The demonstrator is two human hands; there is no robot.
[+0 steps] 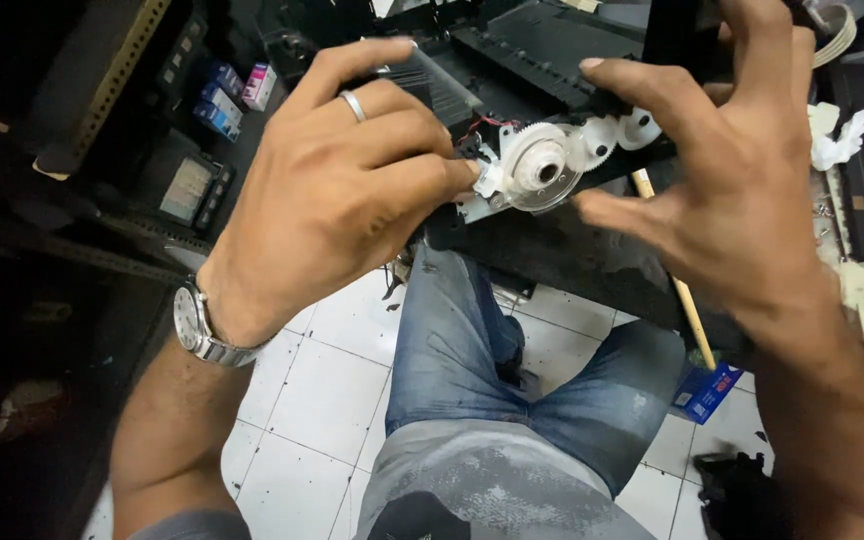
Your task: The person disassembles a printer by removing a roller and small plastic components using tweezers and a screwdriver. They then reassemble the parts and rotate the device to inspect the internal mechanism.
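A black printer assembly (552, 250) rests tilted over my knees, with white plastic gears (542, 165) on its near end. My left hand (337, 185), wearing a ring and a wristwatch, grips the left side of the assembly, fingertips touching the white part beside the big gear. My right hand (742, 170) holds the right side, index finger lying along the top edge above the smaller gears and thumb stretched toward the big gear.
My legs in blue jeans (492, 400) are over a white tiled floor (312, 400). Small coloured boxes (232, 95) and a dark device (187, 185) lie at the left. A blue box (704, 392) lies on the floor; printer parts and crumpled paper (847, 135) are at the right.
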